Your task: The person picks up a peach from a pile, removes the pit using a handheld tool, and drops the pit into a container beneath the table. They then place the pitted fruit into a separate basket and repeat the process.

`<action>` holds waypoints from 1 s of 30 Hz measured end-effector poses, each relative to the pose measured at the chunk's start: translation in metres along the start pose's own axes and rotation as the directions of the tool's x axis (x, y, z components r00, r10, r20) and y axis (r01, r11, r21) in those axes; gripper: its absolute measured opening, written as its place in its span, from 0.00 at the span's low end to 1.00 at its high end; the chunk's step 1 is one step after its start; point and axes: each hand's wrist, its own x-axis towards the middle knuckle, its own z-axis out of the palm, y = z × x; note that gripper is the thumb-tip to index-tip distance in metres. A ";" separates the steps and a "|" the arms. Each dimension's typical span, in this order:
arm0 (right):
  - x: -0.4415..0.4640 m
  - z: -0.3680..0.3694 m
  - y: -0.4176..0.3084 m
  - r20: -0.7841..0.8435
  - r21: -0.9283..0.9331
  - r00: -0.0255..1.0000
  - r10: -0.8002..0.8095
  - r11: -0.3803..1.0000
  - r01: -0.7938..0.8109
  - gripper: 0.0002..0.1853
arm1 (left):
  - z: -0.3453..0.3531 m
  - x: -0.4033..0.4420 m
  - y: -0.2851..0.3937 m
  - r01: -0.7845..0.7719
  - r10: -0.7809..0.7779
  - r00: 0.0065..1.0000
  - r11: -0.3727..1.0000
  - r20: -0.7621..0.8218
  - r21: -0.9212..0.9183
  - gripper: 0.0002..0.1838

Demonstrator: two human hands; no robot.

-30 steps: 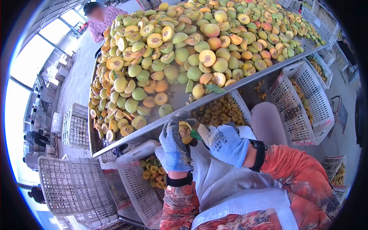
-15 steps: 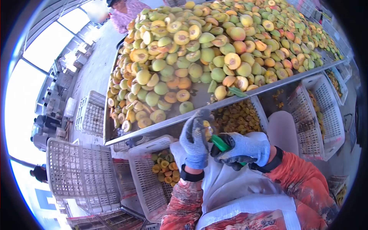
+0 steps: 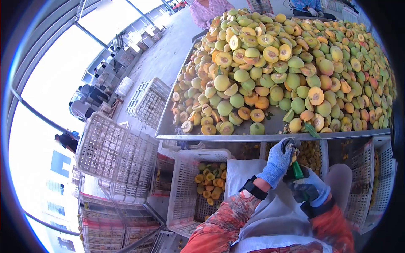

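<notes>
My left hand [image 3: 278,162], in a blue-grey work glove, is closed with its fingertips pinching a small yellowish piece of peach [image 3: 295,156], mostly hidden by the fingers. My right hand [image 3: 311,187], gloved in blue with a dark palm, grips a green-handled tool [image 3: 298,170]; its working end is hidden at the fruit. Both hands meet above my white apron [image 3: 270,219], just below the near edge of the metal table [image 3: 236,138]. On that table lies a big heap of peaches [image 3: 257,80], many cut in halves with pits showing.
A white crate [image 3: 179,189] holding pitted peach halves stands left of my lap. Another crate [image 3: 324,158], with small brownish pieces, sits under the table edge. Stacked crates [image 3: 114,160] rise at left, more crates [image 3: 382,185] at right. People [image 3: 206,12] are across the table.
My view has turned left, so the table, crates and hands appear farther right. Both hands remain together, the right still on the green-handled tool.
</notes>
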 end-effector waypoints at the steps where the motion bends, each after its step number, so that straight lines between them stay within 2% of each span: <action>1: -0.010 -0.002 -0.009 0.093 0.297 0.989 0.113 0.945 -0.136 0.19 | 0.005 -0.001 -0.001 0.009 -0.009 1.000 1.000 0.006 0.003 0.14; 2: -0.015 -0.003 -0.018 0.212 0.549 0.960 0.184 0.790 -0.273 0.17 | 0.010 -0.001 0.006 -0.059 0.062 0.998 0.988 0.017 -0.142 0.14; 3: -0.017 -0.005 -0.017 0.207 0.554 0.961 0.184 0.787 -0.270 0.17 | 0.015 -0.001 0.009 -0.122 0.132 0.991 0.951 0.016 -0.286 0.15; 5: -0.019 -0.007 -0.011 0.238 0.706 0.966 0.104 0.664 -0.246 0.15 | 0.019 0.006 0.005 -0.083 0.106 0.992 0.952 0.063 -0.296 0.15; 6: -0.018 -0.010 -0.006 0.234 0.710 0.967 0.100 0.662 -0.240 0.15 | 0.020 0.011 0.003 -0.049 0.084 0.991 0.950 0.104 -0.308 0.16; 7: -0.016 -0.012 0.001 0.237 0.769 0.970 0.047 0.602 -0.216 0.14 | 0.021 0.014 0.000 -0.042 0.080 0.990 0.952 0.113 -0.304 0.16; 8: -0.018 -0.014 0.008 0.226 0.826 0.974 -0.002 0.531 -0.190 0.13 | 0.023 0.014 -0.003 -0.173 0.188 0.980 0.968 0.065 -0.183 0.16; 10: -0.015 -0.022 -0.006 0.242 0.797 0.969 -0.041 0.578 -0.174 0.11 | 0.026 0.023 -0.010 -0.408 0.409 0.913 0.909 0.008 0.087 0.17; 11: -0.016 -0.028 -0.020 0.169 0.652 0.984 0.051 0.743 -0.151 0.11 | 0.030 0.017 -0.006 -0.333 0.324 0.943 0.927 -0.081 -0.173 0.17; 12: -0.017 -0.035 -0.033 0.074 0.475 0.987 0.143 0.865 -0.161 0.11 | 0.023 0.018 0.017 0.231 -0.202 0.972 0.695 0.124 -0.681 0.18; 13: -0.013 -0.040 -0.028 -0.148 0.164 0.989 -0.012 0.986 0.037 0.13 | 0.016 0.017 0.031 0.235 -0.161 0.972 0.675 0.171 -0.700 0.19; 14: -0.006 -0.047 -0.016 -0.282 -0.209 0.935 -0.213 0.965 0.157 0.15 | 0.007 0.023 0.026 0.319 -0.225 0.947 0.546 0.231 -0.775 0.19; 15: -0.005 -0.054 -0.007 -0.323 -0.212 0.924 -0.203 0.967 0.138 0.15 | 0.006 0.020 0.026 -0.067 0.087 0.995 0.943 0.047 -0.327 0.19; 16: -0.002 -0.059 0.000 -0.332 -0.550 0.850 -0.408 0.816 0.177 0.16 | 0.000 0.025 0.016 -0.157 0.167 0.985 0.970 0.039 -0.187 0.19; 17: -0.001 -0.060 0.003 -0.255 -0.816 0.768 -0.588 0.557 0.156 0.18 | -0.002 0.027 0.021 -0.022 0.054 0.997 0.900 0.060 -0.436 0.19; 18: -0.005 -0.050 -0.002 -0.270 -0.815 0.766 -0.583 0.563 0.141 0.18 | -0.001 0.026 0.026 0.111 -0.058 0.993 0.754 0.103 -0.648 0.19; 19: -0.008 -0.036 -0.012 -0.253 -0.868 0.791 -0.557 0.492 0.069 0.20 | 0.001 0.024 0.029 0.121 -0.061 0.992 0.753 0.115 -0.647 0.19; 21: -0.005 -0.019 -0.020 -0.224 -0.951 0.848 -0.480 0.297 -0.083 0.25 | 0.006 0.022 0.034 0.243 -0.177 0.970 0.642 0.167 -0.727 0.19; 22: 0.000 -0.017 -0.019 -0.230 -0.951 0.846 -0.482 0.295 -0.090 0.25 | 0.009 0.021 0.036 0.247 -0.176 0.969 0.640 0.175 -0.728 0.19; 24: 0.010 -0.016 -0.014 -0.157 -0.988 0.793 -0.589 0.090 -0.129 0.25 | 0.015 0.018 0.037 0.198 -0.196 0.977 0.679 0.085 -0.707 0.18; 25: 0.014 -0.014 -0.013 -0.110 -0.993 0.771 -0.627 0.038 -0.111 0.26 | 0.015 0.018 0.030 0.196 -0.194 0.977 0.677 0.085 -0.709 0.18; 26: 0.014 -0.010 -0.012 -0.106 -0.993 0.772 -0.627 0.034 -0.110 0.26 | 0.017 0.020 0.023 0.066 -0.052 0.998 0.776 0.041 -0.627 0.18; 27: 0.013 -0.005 -0.011 -0.065 -0.992 0.791 -0.609 -0.049 -0.120 0.26 | 0.016 0.019 0.017 -0.075 0.096 0.995 0.844 0.012 -0.531 0.17; 28: 0.012 0.000 -0.010 -0.025 -0.983 0.809 -0.588 -0.133 -0.127 0.26 | 0.015 0.018 0.013 -0.080 0.099 0.995 0.842 0.007 -0.534 0.17; 29: 0.009 0.003 -0.009 -0.018 -0.983 0.809 -0.588 -0.139 -0.123 0.26 | 0.016 0.014 0.022 0.068 -0.117 0.993 0.696 -0.020 -0.715 0.16; 30: 0.005 0.005 -0.009 0.009 -0.984 0.841 -0.542 -0.154 -0.088 0.26 | 0.016 0.012 0.026 0.172 -0.326 0.945 0.484 0.005 -0.858 0.16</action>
